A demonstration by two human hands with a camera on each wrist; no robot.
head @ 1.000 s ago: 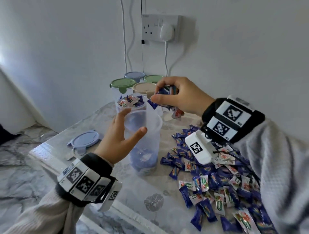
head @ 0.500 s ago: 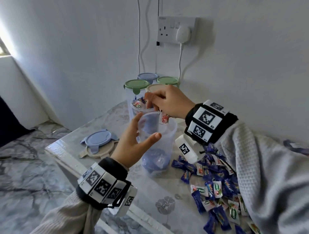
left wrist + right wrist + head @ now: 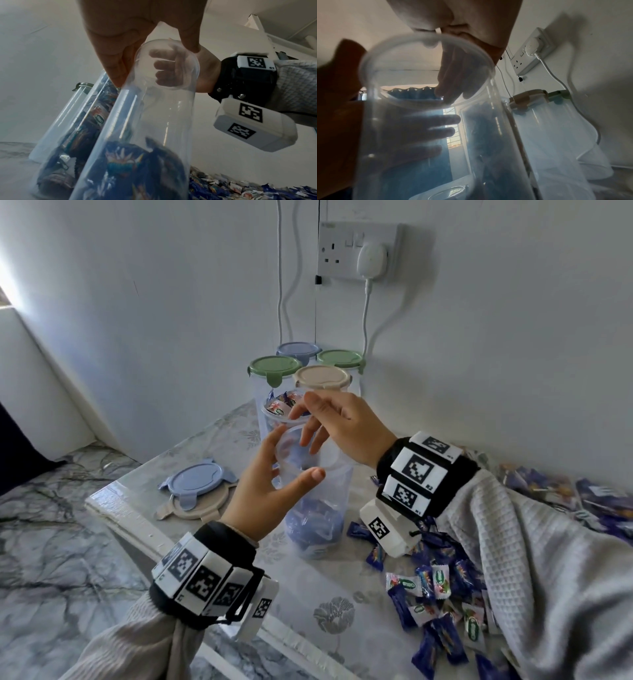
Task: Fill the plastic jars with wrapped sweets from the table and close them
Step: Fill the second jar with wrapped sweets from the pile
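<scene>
Our left hand (image 3: 263,487) grips the open jar (image 3: 318,508); our right hand (image 3: 342,429) hangs empty, fingers loose, over its mouth. Only the left wrist view shows sweets (image 3: 130,166) in the base.

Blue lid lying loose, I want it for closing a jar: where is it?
In the head view the blue lid lies at the table's left edge, stacked on a beige lid, left of the open jar held by the left hand.
</scene>
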